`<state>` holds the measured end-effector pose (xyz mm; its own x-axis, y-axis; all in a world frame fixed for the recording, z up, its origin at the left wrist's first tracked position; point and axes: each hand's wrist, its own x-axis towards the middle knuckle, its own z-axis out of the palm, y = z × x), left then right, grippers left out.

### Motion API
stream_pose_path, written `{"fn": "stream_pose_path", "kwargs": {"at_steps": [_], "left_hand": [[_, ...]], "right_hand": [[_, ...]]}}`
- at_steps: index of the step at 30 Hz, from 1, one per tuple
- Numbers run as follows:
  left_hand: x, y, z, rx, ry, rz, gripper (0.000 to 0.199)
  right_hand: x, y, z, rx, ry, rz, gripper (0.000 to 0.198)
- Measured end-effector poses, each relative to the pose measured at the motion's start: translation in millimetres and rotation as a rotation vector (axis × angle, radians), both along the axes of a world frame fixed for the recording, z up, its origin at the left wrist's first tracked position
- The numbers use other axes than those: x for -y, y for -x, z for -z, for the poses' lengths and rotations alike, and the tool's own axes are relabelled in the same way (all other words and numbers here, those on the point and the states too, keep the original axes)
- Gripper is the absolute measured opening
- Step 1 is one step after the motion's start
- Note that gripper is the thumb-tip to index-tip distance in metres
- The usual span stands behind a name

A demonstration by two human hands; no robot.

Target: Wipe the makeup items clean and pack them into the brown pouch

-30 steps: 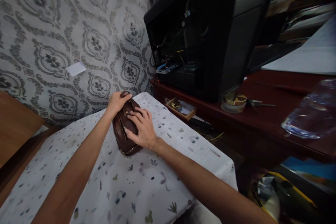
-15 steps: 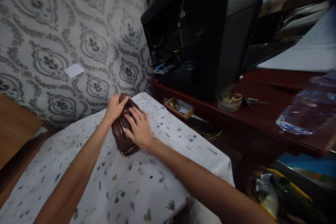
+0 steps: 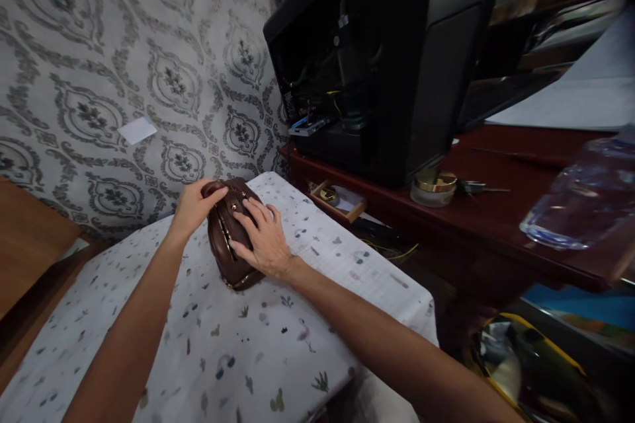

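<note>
A small brown leather bag (image 3: 241, 271) with metal zips lies on a white patterned cloth (image 3: 278, 357). My left hand (image 3: 192, 206) is closed at the bag's far left end, thumb on top, pinching a leather part that looks like its strap or handle. Over the near right side of the bag rests my right hand (image 3: 265, 241), its fingers stretched out and spread on the leather beside a zip. The bag's right side is partly hidden under this hand. What lies inside the bag cannot be seen.
Right of the cloth, a dark red desk (image 3: 476, 225) holds a black computer case (image 3: 367, 79), a gold-rimmed glass jar (image 3: 433, 188) and a clear plastic container (image 3: 570, 205). Below the desk's edge sits a small open wooden box (image 3: 354, 211). A patterned wall (image 3: 99, 79) stands behind.
My left hand has moved left, drawing the leather strap or handle part outward from the bag's top. My right hand has stayed almost in place on the bag.
</note>
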<state>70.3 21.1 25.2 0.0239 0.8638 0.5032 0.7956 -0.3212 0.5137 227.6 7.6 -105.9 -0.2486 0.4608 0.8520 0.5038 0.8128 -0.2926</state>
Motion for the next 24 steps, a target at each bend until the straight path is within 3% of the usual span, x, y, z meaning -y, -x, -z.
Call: {"fn": "stream_pose_path", "kwargs": {"at_steps": [3,6,9,13,18,24], "left_hand": [[4.9,6.4,-1.2,0.105,0.025,-0.021,0.030],[12.7,1.9,0.4,0.267,0.064,0.065,0.030],[23.0,-9.6,4.4,0.307,0.049,0.117,0.031],[42.0,-28.5,16.7,0.104,0.009,0.066,0.029],[63.6,-44.4,40.0,-0.233,-0.152,-0.024,0.025],[63.7,-44.4,46.1,-0.162,-0.152,-0.078,0.025]], "right_hand": [[-0.9,-0.1,0.0,-0.012,-0.012,0.004,0.057],[-1.3,0.1,0.0,-0.004,-0.007,0.010,0.057],[-1.1,-0.2,-0.3,0.017,0.005,0.013,0.057],[-1.4,-0.1,0.4,0.037,0.008,0.013,0.059],[-4.4,2.4,4.9,0.061,-0.010,0.008,0.053],[-5.9,2.2,6.1,0.075,0.006,0.010,0.051]]}}
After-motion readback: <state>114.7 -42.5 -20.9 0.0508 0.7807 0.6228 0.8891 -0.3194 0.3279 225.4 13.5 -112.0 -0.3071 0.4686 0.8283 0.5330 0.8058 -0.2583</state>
